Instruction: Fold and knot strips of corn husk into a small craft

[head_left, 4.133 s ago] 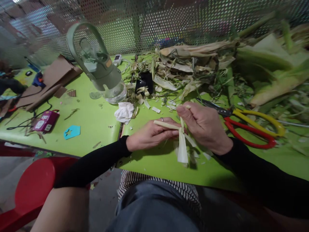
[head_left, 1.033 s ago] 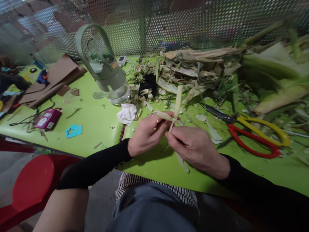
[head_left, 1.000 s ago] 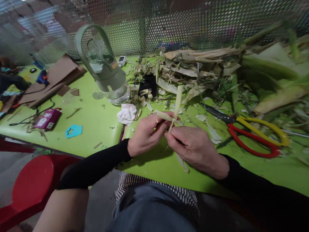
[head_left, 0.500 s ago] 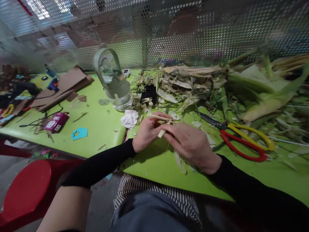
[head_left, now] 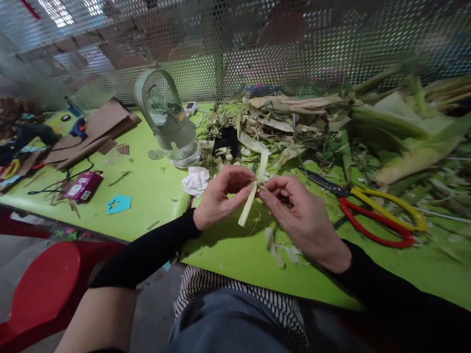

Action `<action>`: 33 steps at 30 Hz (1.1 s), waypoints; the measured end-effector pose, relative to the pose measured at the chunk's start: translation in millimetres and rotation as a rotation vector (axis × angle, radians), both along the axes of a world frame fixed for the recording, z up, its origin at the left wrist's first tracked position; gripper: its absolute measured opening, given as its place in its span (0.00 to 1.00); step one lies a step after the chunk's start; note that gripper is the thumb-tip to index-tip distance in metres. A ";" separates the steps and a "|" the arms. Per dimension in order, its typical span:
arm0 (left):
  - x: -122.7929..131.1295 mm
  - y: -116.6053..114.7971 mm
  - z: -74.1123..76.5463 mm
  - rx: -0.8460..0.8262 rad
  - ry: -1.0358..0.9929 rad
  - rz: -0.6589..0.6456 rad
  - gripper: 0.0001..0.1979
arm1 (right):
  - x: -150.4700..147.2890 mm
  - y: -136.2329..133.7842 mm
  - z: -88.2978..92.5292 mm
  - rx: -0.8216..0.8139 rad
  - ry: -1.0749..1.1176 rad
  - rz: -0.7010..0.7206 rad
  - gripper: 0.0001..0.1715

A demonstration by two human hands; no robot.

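A pale strip of corn husk (head_left: 248, 205) is held between my two hands above the green table (head_left: 217, 260). My left hand (head_left: 225, 196) pinches it from the left, thumb and fingers closed. From the other side my right hand (head_left: 301, 215) grips the same husk near its middle, where the strip looks crossed or knotted. One end points down toward me and the other sticks up past the fingertips. Loose husk scraps (head_left: 274, 249) lie below my right hand. Scissors (head_left: 349, 192) with one red and one yellow handle rest to the right, blades partly over scraps.
Behind my hands lies a heap of dried husks (head_left: 279, 120), with larger green husks (head_left: 412, 132) at the right. A crumpled tissue (head_left: 196, 181) and a green-lidded bottle (head_left: 174, 122) stand left of centre. Farther left are a purple box (head_left: 84, 186), cardboard (head_left: 99, 130) and a red stool (head_left: 46, 279).
My hands have drawn slightly apart, my right one moving right. The husk strip has turned from lying across my fingers to standing lengthwise, with both ends showing.
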State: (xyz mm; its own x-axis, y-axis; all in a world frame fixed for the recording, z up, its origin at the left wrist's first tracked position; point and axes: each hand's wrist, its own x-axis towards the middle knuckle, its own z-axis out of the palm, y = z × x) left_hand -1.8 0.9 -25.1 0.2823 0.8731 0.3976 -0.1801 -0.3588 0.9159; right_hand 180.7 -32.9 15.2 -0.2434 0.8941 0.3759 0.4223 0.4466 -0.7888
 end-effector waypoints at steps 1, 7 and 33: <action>0.8 -0.1 -0.6 -0.012 -0.017 0.017 0.17 | 0.0 0.4 0.8 -0.003 -0.034 0.013 0.11; 2.2 -0.3 7.2 -0.168 -0.011 -0.110 0.18 | 3.8 5.3 -2.1 0.231 -0.241 0.018 0.09; 1.0 -9.1 16.8 -0.295 -0.114 -0.328 0.16 | 3.9 -2.0 7.7 0.696 -0.607 -0.001 0.21</action>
State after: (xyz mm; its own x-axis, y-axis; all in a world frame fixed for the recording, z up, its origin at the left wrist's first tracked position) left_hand -0.8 -8.2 -8.3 0.5318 0.8253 0.1900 -0.3462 0.0071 0.9381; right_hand 184.7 -34.9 22.9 -0.5741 0.5150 0.6365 0.6763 0.7365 0.0141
